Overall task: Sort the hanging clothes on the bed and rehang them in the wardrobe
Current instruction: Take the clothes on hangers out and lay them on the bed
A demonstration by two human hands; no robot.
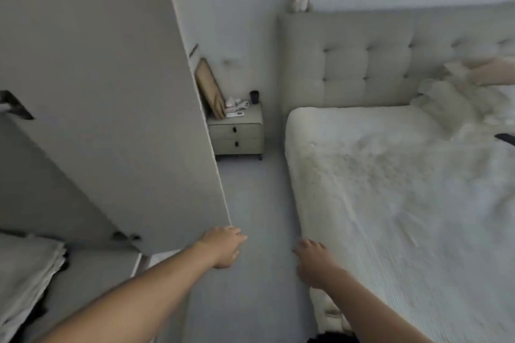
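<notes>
The wardrobe door, a large pale panel, stands swung out on the left. My left hand touches its lower free corner with fingers loosely bent. My right hand hovers over the floor beside the bed's near edge, fingers relaxed and holding nothing. The bed with a cream cover fills the right side. A dark item lies at the bed's far right edge. Folded pale fabrics sit inside the wardrobe at the lower left. The picture is blurred by motion.
A narrow strip of grey floor runs between the door and the bed. A two-drawer nightstand with small items and a leaning wooden board stands at the far end. A tufted headboard and rumpled pillows are behind.
</notes>
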